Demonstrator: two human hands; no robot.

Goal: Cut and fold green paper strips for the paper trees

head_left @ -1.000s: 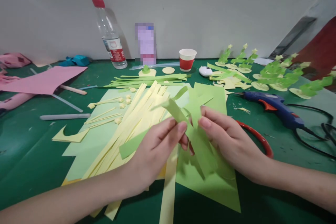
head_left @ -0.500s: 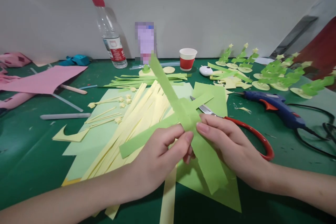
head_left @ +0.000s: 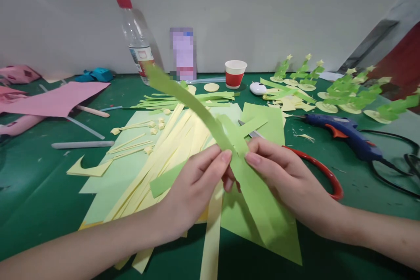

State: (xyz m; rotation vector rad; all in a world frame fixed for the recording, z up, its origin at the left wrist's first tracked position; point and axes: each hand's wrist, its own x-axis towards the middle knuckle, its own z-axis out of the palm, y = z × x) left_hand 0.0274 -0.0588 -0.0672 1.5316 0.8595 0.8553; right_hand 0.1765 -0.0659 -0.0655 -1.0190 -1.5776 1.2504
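Both my hands pinch crossed green paper strips (head_left: 244, 166) above the middle of the table. My left hand (head_left: 200, 188) grips between thumb and forefinger beside the folded crossing, where one strip end rises up and to the left. On the other side of the fold, my right hand (head_left: 282, 179) holds the wide strip that runs down to the right. Behind my right hand lie scissors (head_left: 323, 173) with red handles, their blades partly hidden. Under my hands are a green paper sheet (head_left: 262, 227) and a bundle of pale yellow paper strips (head_left: 157, 166).
A blue glue gun (head_left: 348, 133) with a black cord lies at the right. Several paper plants (head_left: 354, 94) stand behind it. At the back are a bottle (head_left: 131, 30), a pixelated purple rectangle (head_left: 183, 52) and a paper cup (head_left: 235, 74). Pink paper (head_left: 62, 98) lies left.
The upper strip end has swung left and bends more. My left hand has shifted slightly left and up, drawing the strip away from the crossing. My right hand has hardly moved.
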